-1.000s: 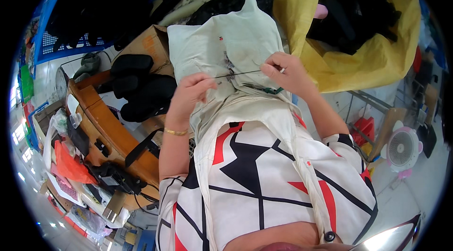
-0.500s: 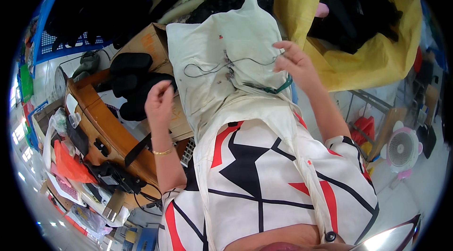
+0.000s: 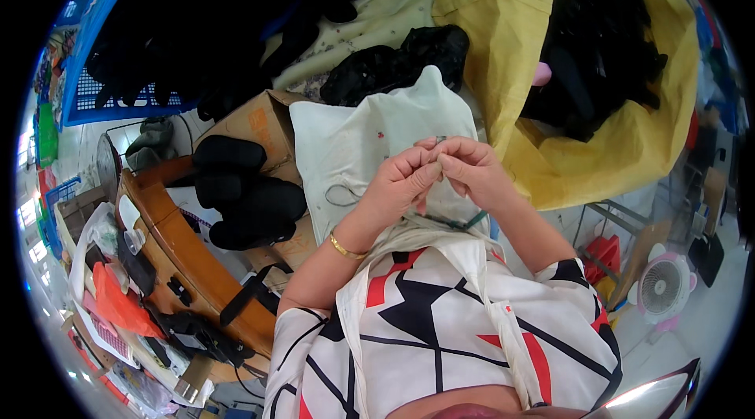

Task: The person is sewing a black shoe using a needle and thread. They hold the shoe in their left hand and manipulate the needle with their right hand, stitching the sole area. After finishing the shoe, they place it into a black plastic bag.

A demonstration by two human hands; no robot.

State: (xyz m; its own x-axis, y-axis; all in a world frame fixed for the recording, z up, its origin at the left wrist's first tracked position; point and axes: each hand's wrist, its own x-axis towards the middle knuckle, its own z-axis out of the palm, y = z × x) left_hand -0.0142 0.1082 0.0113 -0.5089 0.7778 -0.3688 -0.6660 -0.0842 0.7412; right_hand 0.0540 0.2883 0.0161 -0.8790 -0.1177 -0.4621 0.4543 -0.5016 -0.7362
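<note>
My left hand and my right hand meet fingertip to fingertip over the white apron on my lap. Thumb and forefinger of each are pinched together. A dark thread makes a loop on the cloth left of my hands and passes out of sight behind the left one. Whatever small thing the left fingertips pinch is too small to make out. Just below the right hand lies a pair of green-handled snips, partly covered by the hands.
At left, black padded pieces lie beside a cardboard box and a wooden table. A yellow sack with black pieces opens at far right. A blue crate stands far left, a fan at right.
Both hands have come together over the apron from apart, the left moving right and the right moving left. The thread that stretched across the cloth now shows only as a small loop.
</note>
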